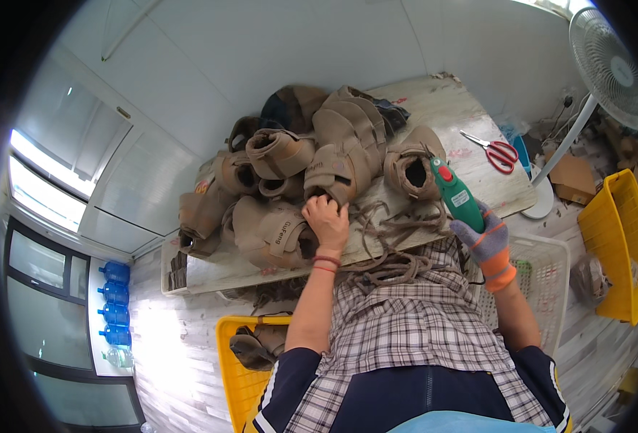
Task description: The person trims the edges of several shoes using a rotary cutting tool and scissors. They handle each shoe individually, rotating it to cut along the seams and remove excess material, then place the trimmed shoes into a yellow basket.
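My bare left hand (326, 222), a red band at its wrist, has its fingers curled at the opening of a brown shoe upper (344, 169) at the front of the stack; the fingertips are partly hidden. In a grey and orange glove, my right hand (488, 242) grips a green hand-held power tool (460, 198). The tool has a red button, and its thin dark tip points up and away, over another brown upper (414, 162) with a round opening. Left of my left hand lies one more upper (258, 229) with a strap. Brown cord-like strips (387, 267) trail across the table's front edge and my plaid apron.
More brown uppers (283, 148) are heaped on the worn table (492, 173). Red-handled scissors (499, 155) lie at its right. A white fan (615, 68) stands beyond. Yellow crates (622, 245) and a white basket (561, 289) stand right; another yellow crate (225, 353) stands lower left.
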The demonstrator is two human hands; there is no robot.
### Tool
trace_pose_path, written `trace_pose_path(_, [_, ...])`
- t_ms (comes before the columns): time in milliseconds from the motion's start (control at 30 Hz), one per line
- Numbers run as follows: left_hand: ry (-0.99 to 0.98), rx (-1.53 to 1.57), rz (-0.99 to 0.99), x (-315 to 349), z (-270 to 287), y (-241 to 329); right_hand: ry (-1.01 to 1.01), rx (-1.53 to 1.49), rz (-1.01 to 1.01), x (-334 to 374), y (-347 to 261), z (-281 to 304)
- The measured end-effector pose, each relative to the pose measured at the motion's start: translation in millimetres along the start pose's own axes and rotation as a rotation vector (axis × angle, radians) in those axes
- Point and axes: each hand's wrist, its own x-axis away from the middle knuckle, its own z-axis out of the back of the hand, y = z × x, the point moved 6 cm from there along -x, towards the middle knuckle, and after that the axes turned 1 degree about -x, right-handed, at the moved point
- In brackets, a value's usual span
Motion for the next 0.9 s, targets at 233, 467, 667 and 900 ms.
trace_pose_path(233, [0.023, 1.207, 0.559, -96.4, 86.1, -40.7, -0.020, 0.112, 0.163, -3.1, -5.8, -1.3])
trace_pose_path(467, [0.285, 0.399, 0.132, -125.0, 120.1, -25.4, -0.032, 0.146, 0.210, -6.2, -4.5, -10.4])
trace_pose_path(667, [0.452, 0.832, 0.448, -143.0, 122.3, -86.9, -0.017, 0.174, 0.264, -9.6, -3.3, -8.4])
trace_pose_path(900, [0.337, 2.063, 0.756, -136.3, 161.4, -100.1, 0.015, 0.512, 0.607, -12.3, -56.4, -19.3])
